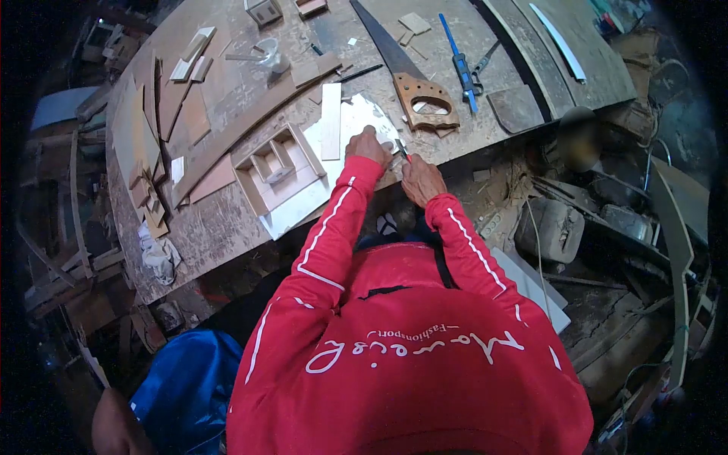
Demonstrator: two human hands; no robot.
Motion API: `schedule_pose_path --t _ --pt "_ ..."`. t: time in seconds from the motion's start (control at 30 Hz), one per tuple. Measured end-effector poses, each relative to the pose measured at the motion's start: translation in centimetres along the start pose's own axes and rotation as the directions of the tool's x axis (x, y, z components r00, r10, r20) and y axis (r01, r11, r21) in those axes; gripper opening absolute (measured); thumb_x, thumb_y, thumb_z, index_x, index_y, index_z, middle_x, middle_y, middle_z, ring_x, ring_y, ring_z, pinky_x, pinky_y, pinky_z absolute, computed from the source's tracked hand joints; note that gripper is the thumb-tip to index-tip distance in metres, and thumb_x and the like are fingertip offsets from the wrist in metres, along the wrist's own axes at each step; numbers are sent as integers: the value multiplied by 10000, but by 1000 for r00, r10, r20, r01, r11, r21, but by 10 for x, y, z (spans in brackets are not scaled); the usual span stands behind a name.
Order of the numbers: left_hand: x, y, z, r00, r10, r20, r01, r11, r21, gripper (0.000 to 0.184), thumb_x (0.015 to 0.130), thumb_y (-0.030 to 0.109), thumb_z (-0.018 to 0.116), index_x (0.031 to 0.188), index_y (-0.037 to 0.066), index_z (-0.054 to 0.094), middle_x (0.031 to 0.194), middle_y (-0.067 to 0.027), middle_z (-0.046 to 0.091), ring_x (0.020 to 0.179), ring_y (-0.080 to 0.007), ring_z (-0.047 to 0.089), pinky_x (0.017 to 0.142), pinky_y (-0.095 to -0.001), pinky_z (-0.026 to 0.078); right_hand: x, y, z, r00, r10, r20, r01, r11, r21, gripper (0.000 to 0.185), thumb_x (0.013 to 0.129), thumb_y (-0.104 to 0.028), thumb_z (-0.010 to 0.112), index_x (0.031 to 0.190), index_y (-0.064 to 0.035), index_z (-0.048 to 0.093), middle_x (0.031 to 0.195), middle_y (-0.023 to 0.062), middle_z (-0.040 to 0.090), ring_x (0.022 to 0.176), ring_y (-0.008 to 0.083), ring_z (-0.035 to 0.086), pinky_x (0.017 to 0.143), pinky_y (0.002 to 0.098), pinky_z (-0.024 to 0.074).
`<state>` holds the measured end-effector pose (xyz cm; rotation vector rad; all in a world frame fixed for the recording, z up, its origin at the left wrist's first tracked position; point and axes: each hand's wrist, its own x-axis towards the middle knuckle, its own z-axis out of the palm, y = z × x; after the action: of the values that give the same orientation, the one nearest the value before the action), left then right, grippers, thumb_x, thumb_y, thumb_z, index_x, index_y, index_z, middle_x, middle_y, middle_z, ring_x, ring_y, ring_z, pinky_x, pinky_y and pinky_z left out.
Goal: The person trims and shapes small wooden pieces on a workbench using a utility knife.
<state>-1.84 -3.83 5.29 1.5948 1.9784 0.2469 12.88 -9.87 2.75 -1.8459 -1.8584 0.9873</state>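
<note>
My left hand (369, 147) rests with curled fingers on a white sheet (362, 114) at the table's near edge. What its fingertips pinch, if anything, is too small to make out. Close beside it, my right hand (423, 182) is wrapped round a small tool with a red handle (408, 158). The tool's dark, narrow end points at the left fingertips; its kind is not clear. Left of the hands lies an open wooden box with inner dividers (277, 168), partly on the white sheet. A pale wood strip (331, 121) lies between the box and my left hand.
A handsaw (422, 95) and a blue bar clamp (463, 76) lie beyond my hands. A clear plastic cup (271, 57), a long board (254, 121) and wood offcuts (148, 189) cover the left side. A jerrycan (550, 230) stands below the table at right.
</note>
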Motion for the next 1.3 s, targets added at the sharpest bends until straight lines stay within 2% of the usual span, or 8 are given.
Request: schedule_pose_path --t 0.17,0.27,0.47,0.67,0.77,0.87,0.9,1.3 --pt "-1 1 -1 1000 -3 5 3 1000 3 367 772 250 723 1027 9 615 983 -245 683 969 -401 660 861 -451 524 2 0 2 993 97 64 -103 989 110 247 884 -238 543 954 -1 538 732 282 623 738 481 631 668 536 471" --pt "0 0 -1 1000 -10 10 10 1000 2 354 774 246 723 1022 15 619 979 -249 682 968 -407 659 862 -453 524 0 -1 5 999 27 -35 -28 999 -17 246 888 -230 535 964 3 536 714 277 619 720 477 630 660 538 469" --pt "0 0 -4 1000 19 18 -19 1000 15 343 772 253 731 1001 15 638 1001 -246 680 974 -415 654 858 -460 527 -1 -6 -1 996 -76 37 78 995 -58 270 938 -250 514 928 20 519 750 292 619 769 499 614 685 536 476" --pt "15 -8 6 999 -2 41 -2 996 85 412 748 363 782 933 12 671 969 -238 687 918 -405 664 826 -451 529 25 21 29 988 82 128 -59 983 -172 323 902 -244 488 1038 40 560 913 347 640 908 498 639 787 533 496" --pt "15 -18 16 991 112 -67 -109 992 57 389 764 363 768 912 16 674 924 -237 690 887 -416 667 795 -457 534 2 -5 17 993 46 -112 -54 996 -66 212 880 -188 558 945 8 510 709 277 602 715 497 615 644 543 479" --pt "13 -9 2 997 15 75 -13 999 -31 353 780 275 739 994 2 672 1042 -258 673 979 -416 657 864 -462 529 4 7 21 996 48 -71 -53 996 -66 226 888 -204 543 949 10 502 738 295 611 735 500 619 664 550 479" --pt "14 -6 -2 993 59 100 -55 998 -35 376 790 276 734 1023 -8 651 1034 -266 672 965 -422 659 858 -470 528 3 -7 2 987 153 57 -150 988 -43 326 908 -256 472 1065 22 539 905 355 639 910 524 626 816 573 481" --pt "8 10 1 999 -47 22 47 998 -36 505 749 360 788 1050 -8 617 1055 -262 669 1018 -409 647 879 -451 519 9 -2 -2 990 137 43 -138 990 32 376 902 -269 481 1066 67 522 926 365 635 900 515 634 825 554 486"
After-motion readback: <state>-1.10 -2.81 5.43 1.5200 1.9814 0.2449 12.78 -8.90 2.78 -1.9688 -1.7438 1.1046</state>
